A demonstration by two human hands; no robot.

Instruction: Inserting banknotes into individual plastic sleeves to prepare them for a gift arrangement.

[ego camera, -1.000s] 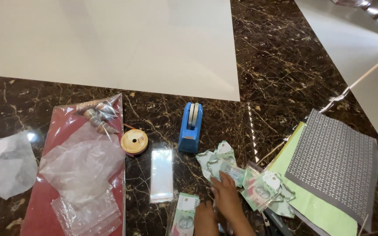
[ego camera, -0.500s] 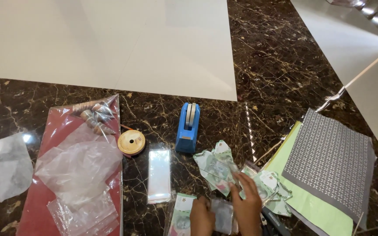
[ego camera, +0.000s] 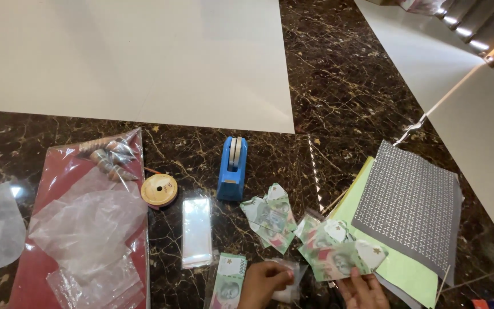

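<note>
Pinching a small clear plastic sleeve (ego camera: 289,280) low on the dark marble floor (ego camera: 344,86), your left hand (ego camera: 264,284) stays curled; your right hand (ego camera: 363,289) grips folded green banknotes (ego camera: 338,254) just beside.

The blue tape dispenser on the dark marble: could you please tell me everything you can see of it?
The blue tape dispenser looks like moulded plastic, with a pale roll of tape set upright in its slot at the far end. It stands on its base on the dark marble surface, lengthwise away from the camera. Nothing touches it: the round ribbon spool lies to its left, a clear plastic sleeve nearer the camera, folded green banknotes to its right. Both hands are well away.
</note>
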